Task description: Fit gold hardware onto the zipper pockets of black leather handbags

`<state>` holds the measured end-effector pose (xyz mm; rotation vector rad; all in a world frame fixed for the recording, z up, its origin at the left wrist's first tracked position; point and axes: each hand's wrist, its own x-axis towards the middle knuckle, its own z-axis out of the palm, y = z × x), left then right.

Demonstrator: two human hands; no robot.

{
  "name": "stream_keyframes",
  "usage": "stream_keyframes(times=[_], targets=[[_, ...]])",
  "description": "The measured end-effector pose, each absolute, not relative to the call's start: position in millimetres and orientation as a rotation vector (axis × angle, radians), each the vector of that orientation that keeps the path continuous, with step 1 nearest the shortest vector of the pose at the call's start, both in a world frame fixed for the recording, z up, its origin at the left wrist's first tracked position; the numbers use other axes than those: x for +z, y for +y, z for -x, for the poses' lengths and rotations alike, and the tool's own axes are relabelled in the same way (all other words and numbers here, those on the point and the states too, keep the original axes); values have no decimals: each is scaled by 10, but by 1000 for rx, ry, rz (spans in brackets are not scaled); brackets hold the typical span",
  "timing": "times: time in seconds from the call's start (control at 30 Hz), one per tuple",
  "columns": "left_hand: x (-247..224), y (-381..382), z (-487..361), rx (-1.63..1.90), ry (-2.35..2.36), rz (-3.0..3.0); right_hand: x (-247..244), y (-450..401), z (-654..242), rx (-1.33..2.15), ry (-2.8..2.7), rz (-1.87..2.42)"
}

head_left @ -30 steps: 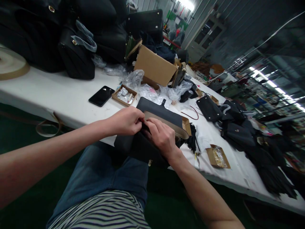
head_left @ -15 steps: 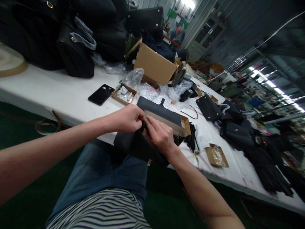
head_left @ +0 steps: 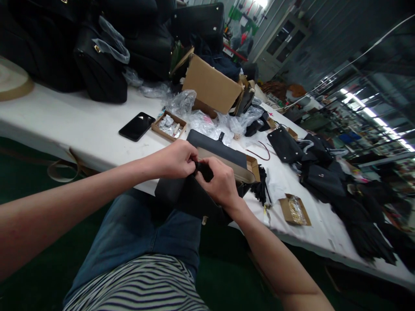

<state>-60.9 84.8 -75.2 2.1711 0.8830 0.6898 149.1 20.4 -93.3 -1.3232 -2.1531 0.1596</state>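
A black handbag (head_left: 181,194) rests at the table's front edge against my lap, its flap (head_left: 217,147) thrown back to show a beige lining. My left hand (head_left: 182,160) is closed, its thumb and fingers pinching the dark upper edge of the bag near its left end. Close beside it, my right hand (head_left: 220,181) curls over the bag's opening, thumb and forefinger bent together on the same edge. The exact piece between the fingertips is dark and partly hidden. A small metal fitting (head_left: 204,220) shows low on the bag's front.
On the white table (head_left: 81,125) lie a black phone (head_left: 137,126), a small tray of parts (head_left: 169,126), clear plastic wrap (head_left: 207,125) and a cardboard box (head_left: 212,82). Black bags (head_left: 100,69) stand back left; more bags (head_left: 285,144) and a box of gold-coloured pieces (head_left: 295,210) lie right.
My right hand's fingers, stretched down into the bag's opening before, are now bent back with the thumb towards my left hand. The left hand stays nearly in place.
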Motion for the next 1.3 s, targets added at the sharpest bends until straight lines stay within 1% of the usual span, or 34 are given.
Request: stream_keyframes(times=[0.33, 0.5, 0.6, 0.83, 1.03, 1.23, 1.3], targets=[[-605, 960, 650, 521, 854, -2271, -864, 404, -1595, 151, -2273, 1243], [-523, 889, 604, 436, 1041, -2525, -778, 489, -1644, 183, -2420, 1216], [-546, 830, 617, 417, 1050, -2579, -715, 513, -1644, 197, -2513, 1170], [-705, 752, 672, 558, 1088, -2562, -601, 569, -1629, 260, -2556, 1150], [-769, 789, 688, 591, 1033, -2535, -491, 672, -1599, 359, -2618, 1111], [-987, 856, 675, 868, 828, -2221, -481, 622, -1540, 370, -2528, 1227], [-1042, 853, 667, 932, 789, -2180, -447, 563, -1571, 433, -2488, 1288]])
